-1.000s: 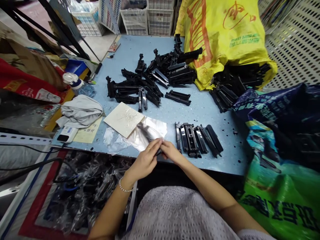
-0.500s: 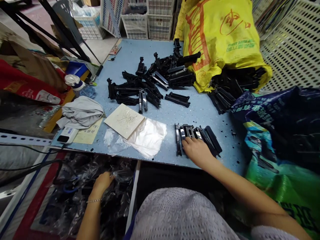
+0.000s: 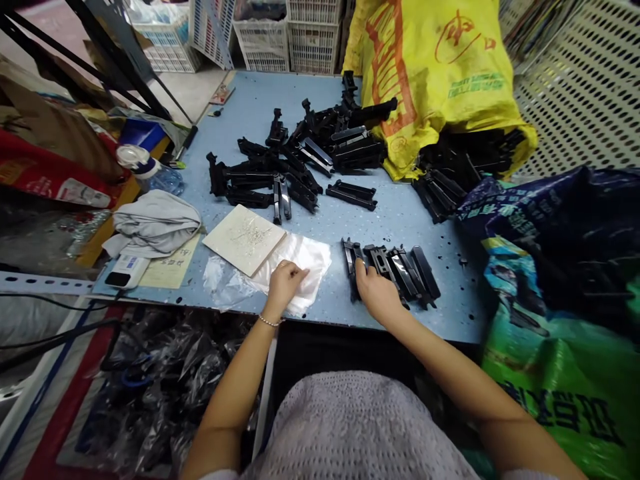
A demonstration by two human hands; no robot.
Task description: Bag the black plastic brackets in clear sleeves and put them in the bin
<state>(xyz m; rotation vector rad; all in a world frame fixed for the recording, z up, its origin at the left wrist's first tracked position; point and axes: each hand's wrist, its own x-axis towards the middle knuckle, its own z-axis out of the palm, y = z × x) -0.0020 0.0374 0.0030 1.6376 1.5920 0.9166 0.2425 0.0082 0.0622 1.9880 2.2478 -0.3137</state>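
Observation:
My left hand point(image 3: 284, 288) is over the stack of clear plastic bags point(image 3: 316, 257), its fingers bent and pinched together at the top bag. Whether that bag is lifted cannot be seen. To the right, a row of long black plastic parts point(image 3: 404, 272) lies side by side near the table's front edge. My right hand point(image 3: 377, 292) is closed around the leftmost black plastic part point(image 3: 349, 257), covering its near end. Beside the bags, partly on top of them, rests a square beige board point(image 3: 245, 239) with small specks on it.
A heap of similar black parts point(image 3: 300, 157) covers the table's middle back. More spill from a yellow sack point(image 3: 440, 80) at right. A grey cloth point(image 3: 153, 223), a white device point(image 3: 127, 272) and a bottle point(image 3: 165, 179) stand left. Below the table edge are plastic-wrapped items point(image 3: 170, 380).
My left hand has risen from the wrapped items below the table to the plastic bags. My right hand has shifted left along the row to the leftmost black part.

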